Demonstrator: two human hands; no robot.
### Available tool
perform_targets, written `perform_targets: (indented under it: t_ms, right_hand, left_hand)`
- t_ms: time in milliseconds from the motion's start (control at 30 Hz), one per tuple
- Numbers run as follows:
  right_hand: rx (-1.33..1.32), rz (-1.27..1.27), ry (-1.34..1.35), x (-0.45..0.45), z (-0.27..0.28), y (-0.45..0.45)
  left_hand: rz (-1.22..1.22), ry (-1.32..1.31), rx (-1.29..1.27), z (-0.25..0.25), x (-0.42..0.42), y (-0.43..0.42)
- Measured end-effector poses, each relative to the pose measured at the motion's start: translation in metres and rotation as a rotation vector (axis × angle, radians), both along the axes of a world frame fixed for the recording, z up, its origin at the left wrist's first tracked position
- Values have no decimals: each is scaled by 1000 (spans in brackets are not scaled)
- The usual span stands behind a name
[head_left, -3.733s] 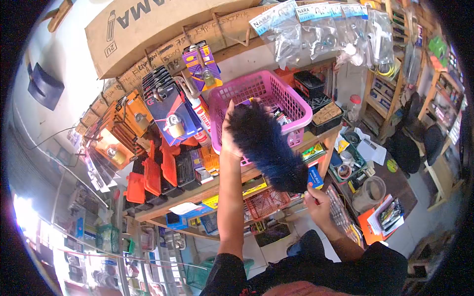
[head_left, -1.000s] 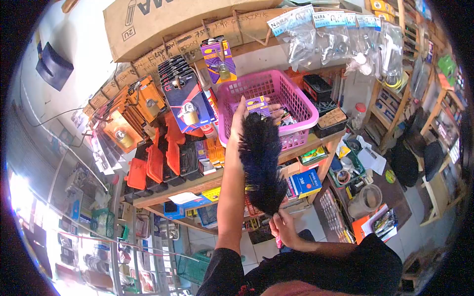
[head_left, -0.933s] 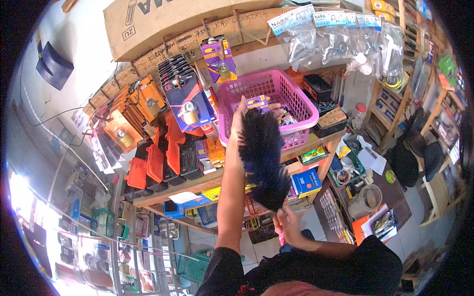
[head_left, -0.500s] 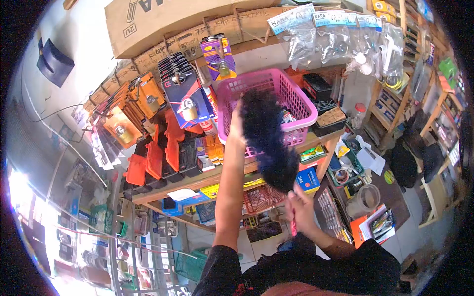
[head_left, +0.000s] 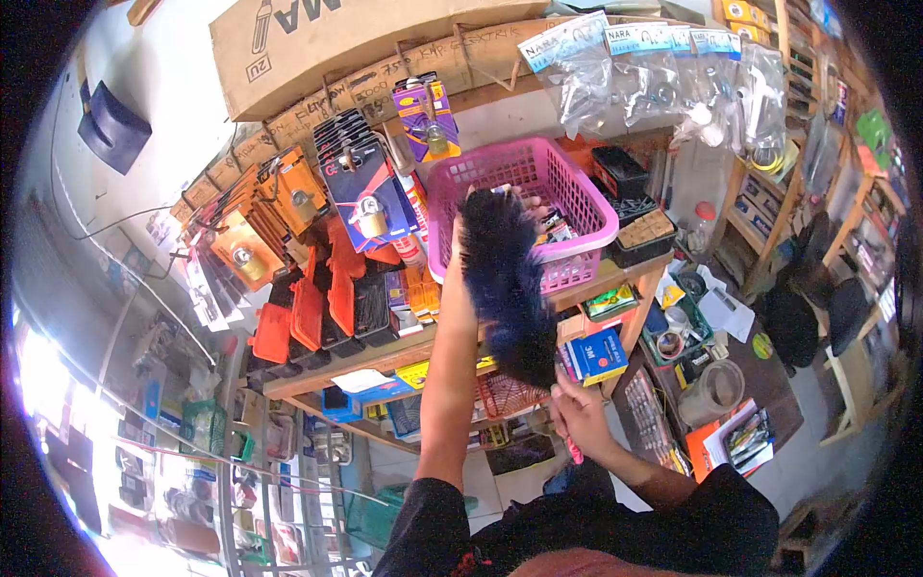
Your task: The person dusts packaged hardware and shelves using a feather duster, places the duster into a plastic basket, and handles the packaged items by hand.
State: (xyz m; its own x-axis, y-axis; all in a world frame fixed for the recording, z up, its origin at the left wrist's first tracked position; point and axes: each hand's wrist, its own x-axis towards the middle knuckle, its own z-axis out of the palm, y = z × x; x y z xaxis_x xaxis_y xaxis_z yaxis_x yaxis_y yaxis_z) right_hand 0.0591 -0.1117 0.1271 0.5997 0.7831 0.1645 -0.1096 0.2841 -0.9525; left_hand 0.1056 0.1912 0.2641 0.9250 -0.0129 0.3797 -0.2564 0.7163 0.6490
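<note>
My right hand (head_left: 579,413) is closed round the pink handle of a dark, fluffy duster (head_left: 505,284), below and right of its bristles. The duster slants up and left over my left hand (head_left: 531,204), hiding the palm. The left fingertips show past the bristles, inside the pink basket (head_left: 586,223). A purple-and-yellow package seen in this hand in earlier views is now mostly covered by the duster. Small packets (head_left: 556,231) lie in the basket.
Carded padlocks (head_left: 370,219) hang left of the basket, with orange-lidded boxes (head_left: 306,313) below. Plastic bags of fittings (head_left: 577,87) hang at upper right. A black tray (head_left: 642,240) stands right of the basket. A blue box (head_left: 596,354) sits on the lower shelf.
The duster has swept back and forth over my left hand, covering and uncovering the package. My right hand has moved with it. My left hand stays at the basket.
</note>
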Motion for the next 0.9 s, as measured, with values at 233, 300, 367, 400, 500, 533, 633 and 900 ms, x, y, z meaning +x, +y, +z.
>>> perform_targets:
  t_ms: [233,300,367,400,500,533,633,900]
  right_hand:
    - [-52,-78,94,12,6,4]
    - [-67,-56,69,8,3,3]
    - [-44,-156,52,20,4,5]
    - [-48,-165,95,25,1,5]
    - [-45,-153,45,23,-18,5]
    - [-2,-153,-13,17,-28,6]
    - [31,-207,-72,21,-53,7]
    - [25,-200,-203,15,-89,-11]
  left_hand:
    - [414,233,-73,28,-8,-27]
    - [77,-66,-49,15,-10,-14]
    - [202,93,-73,22,-17,-21]
    - [249,170,-95,29,-18,-29]
    - [251,213,-114,28,-17,-25]
    - [175,136,-137,21,-16,-16]
    - [354,214,-100,23,-21,-21]
    - [290,154,-44,30,-21,-29]
